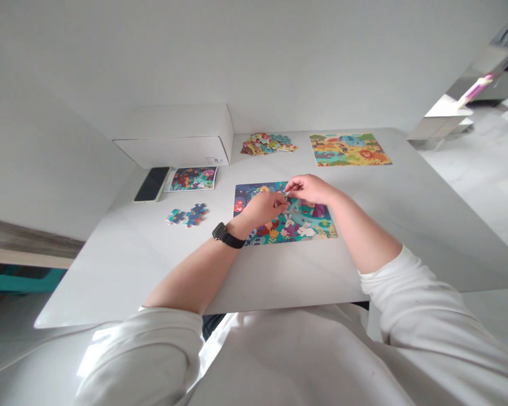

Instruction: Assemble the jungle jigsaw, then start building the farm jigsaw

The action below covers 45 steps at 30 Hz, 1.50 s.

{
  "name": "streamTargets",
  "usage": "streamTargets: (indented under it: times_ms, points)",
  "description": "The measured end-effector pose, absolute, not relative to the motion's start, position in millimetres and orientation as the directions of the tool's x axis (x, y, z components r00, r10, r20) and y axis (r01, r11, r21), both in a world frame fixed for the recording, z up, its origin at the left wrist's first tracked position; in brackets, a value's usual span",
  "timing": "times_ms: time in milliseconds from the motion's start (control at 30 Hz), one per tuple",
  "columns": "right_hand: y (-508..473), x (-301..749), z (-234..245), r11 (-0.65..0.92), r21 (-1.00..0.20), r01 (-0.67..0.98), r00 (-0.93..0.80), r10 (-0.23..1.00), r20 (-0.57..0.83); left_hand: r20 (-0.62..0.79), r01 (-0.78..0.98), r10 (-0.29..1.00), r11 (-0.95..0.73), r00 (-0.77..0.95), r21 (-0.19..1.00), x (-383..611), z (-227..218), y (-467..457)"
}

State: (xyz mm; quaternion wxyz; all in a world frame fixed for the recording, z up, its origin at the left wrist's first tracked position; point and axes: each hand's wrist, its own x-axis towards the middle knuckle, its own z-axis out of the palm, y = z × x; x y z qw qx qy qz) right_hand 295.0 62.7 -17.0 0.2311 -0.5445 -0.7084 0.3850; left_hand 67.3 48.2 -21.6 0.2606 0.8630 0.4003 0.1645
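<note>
I have the puzzle (296, 230) in the middle of the frame, flat on the surface (288, 276), with two white rabbits showing near its lower edge. My left hand (262, 208) reaches over its left half, fingers curled; my right hand (312, 189) comes in over its upper edge, fingers bent inward. The fingertips of both nearly meet, and I cannot tell whether either set is clamped on a piece. A dark watch (220, 231) sits on my left wrist. Left of the puzzle I see loose pieces (189, 215), and above them a picture card (195, 178) beside a phone (152, 184). Farther out, a white box (173, 148) stands upper left, a heap of pieces (267, 144) lies top centre, and a second puzzle (349, 150) lies upper right.
</note>
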Motion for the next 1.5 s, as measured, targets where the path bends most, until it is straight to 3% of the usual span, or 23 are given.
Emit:
streamTargets:
  times_ms: [167,433,633,1033,1300,1500]
  points:
    - [59.7,290.8,-21.8,0.106,-0.729,0.676,-0.282,0.951,-0.124,0.060,0.627,0.732,-0.620,0.679,0.471,67.5,-26.3,51.0]
    - [59.8,294.0,-21.8,0.201,-0.663,0.721,-0.292,0.956,-0.027,0.107,0.596,0.700,-0.669,0.706,0.444,69.0,-21.7,46.0]
    - [59.5,292.5,-26.4,0.256,-0.659,0.707,-0.343,0.939,-0.003,0.081,0.582,0.646,-0.729,0.759,0.360,69.3,-22.2,43.2]
    - [61.7,309.6,-8.2,0.261,-0.522,0.812,-0.296,0.955,0.018,0.060,0.528,0.578,-0.779,0.814,0.337,66.3,-21.4,43.0]
    - [59.5,323.9,6.6,0.096,-0.436,0.895,-0.217,0.947,-0.236,0.161,0.425,0.479,-0.861,0.863,0.281,69.0,-27.8,37.7]
    - [54.9,313.2,10.2,0.154,-0.329,0.932,-0.274,0.893,-0.358,0.067,0.460,0.483,-0.862,0.873,0.212,67.8,-32.6,31.5]
